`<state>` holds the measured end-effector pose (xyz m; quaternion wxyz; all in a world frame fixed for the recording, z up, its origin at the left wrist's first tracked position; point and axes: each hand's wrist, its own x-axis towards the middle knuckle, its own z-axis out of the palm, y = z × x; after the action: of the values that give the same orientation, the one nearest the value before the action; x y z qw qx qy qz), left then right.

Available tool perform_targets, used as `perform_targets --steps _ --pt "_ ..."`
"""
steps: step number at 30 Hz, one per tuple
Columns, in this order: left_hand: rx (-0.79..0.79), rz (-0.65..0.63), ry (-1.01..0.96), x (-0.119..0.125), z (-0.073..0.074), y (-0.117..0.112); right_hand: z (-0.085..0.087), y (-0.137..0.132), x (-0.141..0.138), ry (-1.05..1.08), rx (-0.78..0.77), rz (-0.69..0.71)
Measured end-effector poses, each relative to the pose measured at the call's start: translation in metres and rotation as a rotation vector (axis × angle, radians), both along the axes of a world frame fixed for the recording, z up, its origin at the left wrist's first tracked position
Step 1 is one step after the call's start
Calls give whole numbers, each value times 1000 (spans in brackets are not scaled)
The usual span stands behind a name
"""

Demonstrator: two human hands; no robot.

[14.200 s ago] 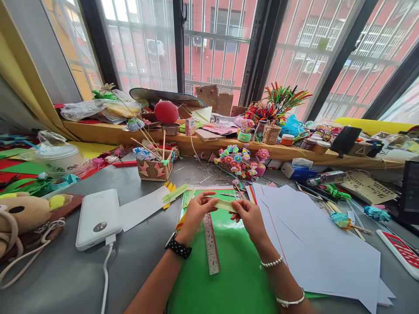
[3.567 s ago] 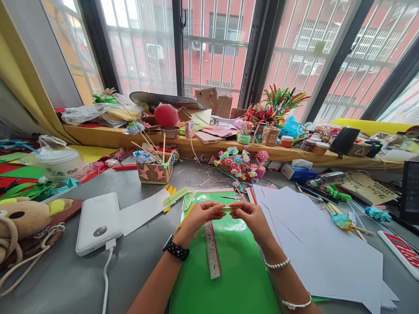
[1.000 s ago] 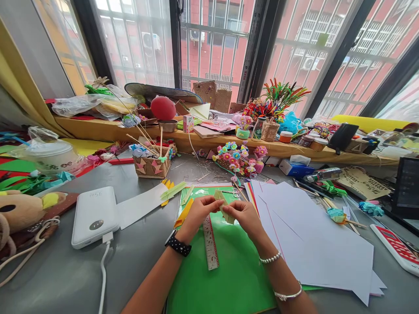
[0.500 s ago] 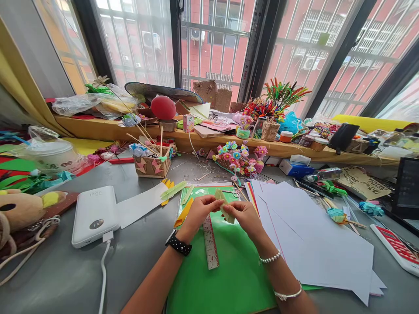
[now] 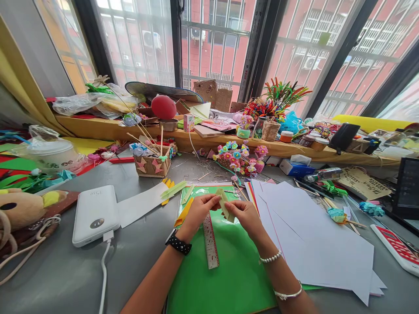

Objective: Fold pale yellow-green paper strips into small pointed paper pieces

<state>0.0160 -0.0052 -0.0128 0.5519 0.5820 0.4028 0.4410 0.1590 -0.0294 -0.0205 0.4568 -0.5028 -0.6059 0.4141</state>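
A small folded piece of pale green paper (image 5: 223,201) is held up between both hands over a green sheet (image 5: 229,270). My left hand (image 5: 201,211), with a dark dotted watch strap at the wrist, pinches its left edge. On the other side my right hand (image 5: 244,214) grips the lower right part between thumb and fingers. Below them a clear ruler (image 5: 210,244) with a red edge lies on the green sheet. To the left are folded yellow paper strips (image 5: 184,214) and light green folded strips (image 5: 173,190).
White paper sheets (image 5: 314,235) are stacked at the right. A power bank (image 5: 94,205) with a cable lies at the left. Behind stand a cardboard box (image 5: 152,168) of sticks and colourful crafted flowers (image 5: 235,157). Scissors (image 5: 236,192) lie just beyond the hands.
The pale green paper has turned slightly between the fingers, showing more of its folded length. Both hands stay in nearly the same place.
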Motion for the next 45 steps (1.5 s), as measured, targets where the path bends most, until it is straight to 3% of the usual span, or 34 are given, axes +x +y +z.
perform_targets --steps 7,13,20,45 --pt "46 33 53 0 5 -2 0 1 -1 -4 3 -21" --pt "62 -43 91 1 9 -6 -3 3 0 27 -6 -56" --pt "116 -39 115 2 11 -7 -3 2 0 95 -35 -54" --pt "104 -61 84 3 9 -5 -2 1 -1 10 -13 5"
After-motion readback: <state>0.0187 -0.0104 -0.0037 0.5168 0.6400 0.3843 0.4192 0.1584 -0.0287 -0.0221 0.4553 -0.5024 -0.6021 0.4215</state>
